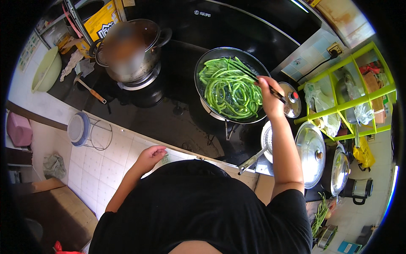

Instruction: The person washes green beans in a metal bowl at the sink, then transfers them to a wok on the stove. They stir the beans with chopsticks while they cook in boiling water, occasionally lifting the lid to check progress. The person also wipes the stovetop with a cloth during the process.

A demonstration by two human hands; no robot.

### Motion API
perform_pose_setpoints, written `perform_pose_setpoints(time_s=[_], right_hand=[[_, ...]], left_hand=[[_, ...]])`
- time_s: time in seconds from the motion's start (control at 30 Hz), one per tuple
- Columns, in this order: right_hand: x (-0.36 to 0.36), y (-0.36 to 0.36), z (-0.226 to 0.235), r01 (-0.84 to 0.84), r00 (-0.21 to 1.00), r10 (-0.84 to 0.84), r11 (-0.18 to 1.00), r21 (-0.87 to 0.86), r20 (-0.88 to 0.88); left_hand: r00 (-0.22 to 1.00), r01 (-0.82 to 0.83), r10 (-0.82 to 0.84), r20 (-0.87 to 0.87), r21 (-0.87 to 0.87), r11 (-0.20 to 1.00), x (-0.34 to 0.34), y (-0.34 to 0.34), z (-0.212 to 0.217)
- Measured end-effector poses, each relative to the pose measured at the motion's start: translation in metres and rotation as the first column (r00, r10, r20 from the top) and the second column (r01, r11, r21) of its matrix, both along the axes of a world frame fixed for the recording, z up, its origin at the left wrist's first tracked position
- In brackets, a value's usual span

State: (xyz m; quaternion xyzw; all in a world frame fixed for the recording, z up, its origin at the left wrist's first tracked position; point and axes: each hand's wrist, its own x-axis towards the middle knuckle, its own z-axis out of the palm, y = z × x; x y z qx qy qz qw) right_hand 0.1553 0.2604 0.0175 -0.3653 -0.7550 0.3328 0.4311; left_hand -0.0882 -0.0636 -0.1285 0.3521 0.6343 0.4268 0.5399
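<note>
My right hand (pixel 270 95) is closed round a pair of dark chopsticks (pixel 250 75), whose tips reach in among long green beans (pixel 230 95). The beans lie coiled and glossy in a wide dark wok (pixel 198 84) on the right side of the black stove. Some liquid shows between them. Low on the left, by the counter's front edge, my left hand (pixel 152 158) hangs with its fingers curled in and nothing visible in them.
A lidded steel pot (pixel 148 55) stands on the left burner. Beside it lies a wooden-handled ladle (pixel 91 89). To the right are a glass lid (pixel 292 103), a skimmer (pixel 253 160), a large steel lid (pixel 311 154) and a green rack (pixel 334 108). A wire stand (pixel 101 135) is at lower left.
</note>
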Motion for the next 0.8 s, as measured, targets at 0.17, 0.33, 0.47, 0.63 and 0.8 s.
perform_pose_setpoints(time_s=[0.17,0.33,0.47,0.63,0.8], right_hand=[[-0.016,0.024,-0.037,0.009,0.995,-0.013,0.999,0.043,0.095],[-0.008,0.029,-0.029,0.092,0.929,-0.171,0.966,-0.242,-0.329],[-0.002,0.030,-0.032,0.043,0.985,-0.064,0.991,-0.131,-0.158],[-0.019,0.032,-0.042,0.029,0.985,-0.032,0.999,0.020,0.170],[-0.028,0.032,-0.038,0.100,0.954,-0.150,0.975,-0.199,-0.260]], left_hand=[[1.000,0.007,-0.007,0.003,0.032,0.999,-0.001,0.002,0.001],[1.000,0.007,-0.006,-0.011,0.027,1.000,-0.005,-0.005,-0.004],[1.000,0.001,-0.001,0.019,0.026,1.000,-0.004,-0.009,-0.011],[1.000,0.022,-0.022,0.001,0.037,0.999,-0.005,-0.007,-0.008],[1.000,0.010,-0.009,-0.007,0.068,0.998,-0.013,-0.009,-0.005]])
